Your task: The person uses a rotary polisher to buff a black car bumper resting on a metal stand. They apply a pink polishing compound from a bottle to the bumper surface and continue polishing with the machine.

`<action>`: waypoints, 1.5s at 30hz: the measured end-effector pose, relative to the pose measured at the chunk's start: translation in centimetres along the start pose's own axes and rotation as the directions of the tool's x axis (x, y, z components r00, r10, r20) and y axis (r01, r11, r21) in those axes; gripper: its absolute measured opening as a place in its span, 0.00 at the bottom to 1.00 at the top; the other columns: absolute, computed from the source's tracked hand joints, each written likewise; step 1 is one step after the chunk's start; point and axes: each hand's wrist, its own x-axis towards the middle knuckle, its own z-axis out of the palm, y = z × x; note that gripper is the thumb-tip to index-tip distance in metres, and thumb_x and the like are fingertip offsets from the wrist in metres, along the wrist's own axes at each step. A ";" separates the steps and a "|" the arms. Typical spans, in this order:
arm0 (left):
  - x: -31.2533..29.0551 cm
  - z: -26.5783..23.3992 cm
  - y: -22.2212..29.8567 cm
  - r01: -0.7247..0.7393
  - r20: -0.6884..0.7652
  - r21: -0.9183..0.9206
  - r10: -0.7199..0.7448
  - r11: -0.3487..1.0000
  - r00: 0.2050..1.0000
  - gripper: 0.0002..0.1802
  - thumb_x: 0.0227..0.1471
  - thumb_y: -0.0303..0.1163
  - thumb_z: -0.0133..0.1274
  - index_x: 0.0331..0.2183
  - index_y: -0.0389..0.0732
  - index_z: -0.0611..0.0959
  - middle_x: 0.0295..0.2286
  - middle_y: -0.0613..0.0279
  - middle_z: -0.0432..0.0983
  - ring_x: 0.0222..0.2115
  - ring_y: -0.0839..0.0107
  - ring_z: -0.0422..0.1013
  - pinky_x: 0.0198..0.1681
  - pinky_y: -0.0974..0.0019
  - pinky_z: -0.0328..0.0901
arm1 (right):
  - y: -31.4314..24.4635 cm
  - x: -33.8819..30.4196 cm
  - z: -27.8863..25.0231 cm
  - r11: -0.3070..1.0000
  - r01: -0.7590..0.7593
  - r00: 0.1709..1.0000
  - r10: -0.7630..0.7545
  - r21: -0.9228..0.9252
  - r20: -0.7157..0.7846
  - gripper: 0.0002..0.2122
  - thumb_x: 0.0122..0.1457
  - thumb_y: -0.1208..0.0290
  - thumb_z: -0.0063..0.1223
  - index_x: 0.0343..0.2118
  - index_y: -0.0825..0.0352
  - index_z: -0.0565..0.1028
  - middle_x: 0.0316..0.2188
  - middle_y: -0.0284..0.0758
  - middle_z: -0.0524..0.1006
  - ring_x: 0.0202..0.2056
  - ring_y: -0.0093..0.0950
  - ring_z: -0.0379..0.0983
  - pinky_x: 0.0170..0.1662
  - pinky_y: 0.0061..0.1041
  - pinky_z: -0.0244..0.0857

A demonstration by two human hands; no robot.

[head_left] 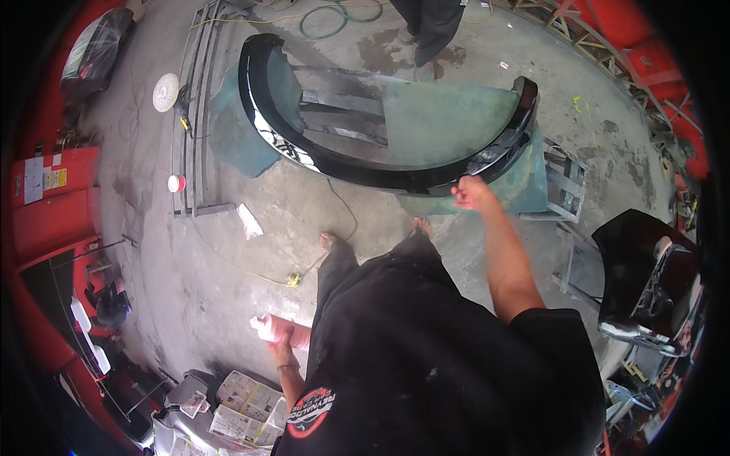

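Note:
A glossy black curved car body panel, resembling a bumper or spoiler (365,173), lies across a stand in front of me. My right hand (471,193) is at its near edge, right of the middle, with the fingers curled in; whether they touch the panel or hold anything small is hidden. Down by my left leg, my left hand (282,343) is wrapped around a pink bottle (298,334) with a white top, held tilted on its side. Bright reflections show on the panel's left part.
Greenish sheets (426,114) lie under the panel on metal frames (566,182). A polisher with a round white pad (166,93) and a red-and-white tub (176,183) rest on the left rack. A cable crosses the floor to a yellow connector (294,280). Another person's legs (430,30) stand beyond.

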 end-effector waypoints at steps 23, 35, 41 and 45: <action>24.4 16.3 29.1 -0.923 0.977 0.211 -0.056 0.322 0.204 0.42 0.36 0.48 0.72 0.54 0.43 0.79 0.43 0.46 0.85 0.46 0.45 0.80 0.51 0.51 0.73 | 6.0 -18.5 41.5 0.897 0.239 0.766 -0.410 0.372 0.496 0.33 0.64 0.66 0.54 0.73 0.61 0.63 0.64 0.36 0.70 0.65 0.35 0.67 0.66 0.42 0.63; 21.4 19.7 36.5 -0.954 0.911 0.229 -0.302 -0.193 0.280 0.42 0.30 0.49 0.71 0.51 0.44 0.83 0.40 0.47 0.86 0.44 0.48 0.82 0.49 0.50 0.75 | 8.2 -17.7 42.9 0.828 0.113 0.664 -0.474 0.549 0.578 0.33 0.64 0.74 0.52 0.74 0.64 0.60 0.65 0.38 0.67 0.64 0.41 0.69 0.66 0.48 0.66; 20.2 21.2 36.8 -0.922 0.870 0.246 -0.352 -0.298 0.346 0.42 0.30 0.49 0.70 0.51 0.44 0.84 0.42 0.50 0.86 0.45 0.50 0.82 0.49 0.51 0.75 | 8.9 -16.3 42.8 0.815 0.073 0.665 -0.469 0.574 0.581 0.34 0.64 0.74 0.50 0.75 0.64 0.59 0.65 0.38 0.67 0.63 0.41 0.70 0.63 0.46 0.68; 20.5 21.9 36.0 -0.922 0.885 0.226 -0.328 -0.316 0.329 0.40 0.30 0.50 0.70 0.49 0.45 0.85 0.41 0.50 0.86 0.45 0.50 0.82 0.49 0.51 0.74 | 8.9 -15.7 42.2 0.811 0.069 0.649 -0.479 0.581 0.591 0.34 0.64 0.75 0.50 0.74 0.64 0.60 0.65 0.38 0.68 0.63 0.40 0.71 0.63 0.46 0.68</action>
